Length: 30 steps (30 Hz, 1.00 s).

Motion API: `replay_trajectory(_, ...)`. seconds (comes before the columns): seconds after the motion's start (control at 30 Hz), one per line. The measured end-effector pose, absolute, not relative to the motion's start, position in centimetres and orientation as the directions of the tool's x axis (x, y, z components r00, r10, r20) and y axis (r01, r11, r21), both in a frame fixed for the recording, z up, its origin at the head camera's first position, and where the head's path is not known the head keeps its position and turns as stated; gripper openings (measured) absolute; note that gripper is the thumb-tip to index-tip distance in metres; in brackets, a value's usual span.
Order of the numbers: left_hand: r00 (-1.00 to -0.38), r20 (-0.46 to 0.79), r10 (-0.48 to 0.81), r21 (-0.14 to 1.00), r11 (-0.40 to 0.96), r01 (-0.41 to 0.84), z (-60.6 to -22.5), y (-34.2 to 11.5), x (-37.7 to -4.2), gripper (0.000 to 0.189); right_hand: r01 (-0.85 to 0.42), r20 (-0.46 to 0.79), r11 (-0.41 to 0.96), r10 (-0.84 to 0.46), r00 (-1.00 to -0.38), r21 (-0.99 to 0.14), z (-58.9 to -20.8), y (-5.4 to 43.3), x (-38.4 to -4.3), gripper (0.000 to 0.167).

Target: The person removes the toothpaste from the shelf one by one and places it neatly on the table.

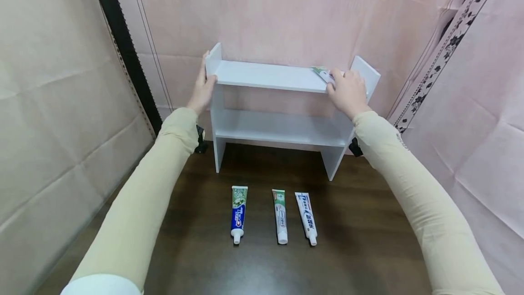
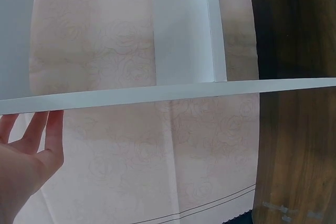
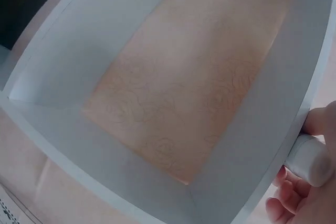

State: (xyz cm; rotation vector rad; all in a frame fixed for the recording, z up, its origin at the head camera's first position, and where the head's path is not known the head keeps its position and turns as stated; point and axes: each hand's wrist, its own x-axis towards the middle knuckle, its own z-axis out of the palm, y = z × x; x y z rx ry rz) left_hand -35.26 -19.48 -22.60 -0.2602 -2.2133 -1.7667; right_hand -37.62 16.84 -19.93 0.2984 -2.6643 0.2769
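Observation:
A white two-tier shelf stands on the brown table. My left hand is at its left side panel, the fingers touching the outer face. My right hand holds a toothpaste tube at the right end of the upper board. The hand covers much of that tube; its white cap shows between the fingers in the right wrist view. In front of the shelf lie a blue-green toothpaste tube, a green-white one and a white-blue one.
Pale cloth hangs behind the shelf and on both sides. A black strip runs down the left cloth, and a flower-patterned border runs along the right one. The shelf's lower board spans between the side panels.

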Motion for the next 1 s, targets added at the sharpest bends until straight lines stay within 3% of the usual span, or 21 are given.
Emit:
replay_trajectory(0.27,-0.937,0.347,-0.042,0.916,0.229,0.329,-22.2,-19.6,-35.3,0.067,-0.292,0.547,0.955,-0.212,-0.81,-0.062,-20.4,17.0,-37.0,0.042)
replay_trajectory(0.5,-0.941,0.332,-0.067,0.922,0.234,0.309,-22.1,-19.7,-35.3,0.068,-0.323,0.611,0.944,-0.222,-0.76,-0.058,-21.2,17.1,-36.4,0.032)
replay_trajectory(0.83,-0.94,0.34,-0.041,0.912,0.256,0.319,-22.2,-19.4,-34.6,0.066,-0.302,0.645,0.953,-0.209,-0.735,-0.036,-22.6,17.5,-35.2,0.038)
replay_trajectory(1.0,-0.939,0.341,-0.038,0.915,0.244,0.322,-22.2,-19.3,-34.6,0.066,-0.309,0.697,0.951,-0.218,-0.683,-0.005,-23.4,17.4,-34.1,0.036)
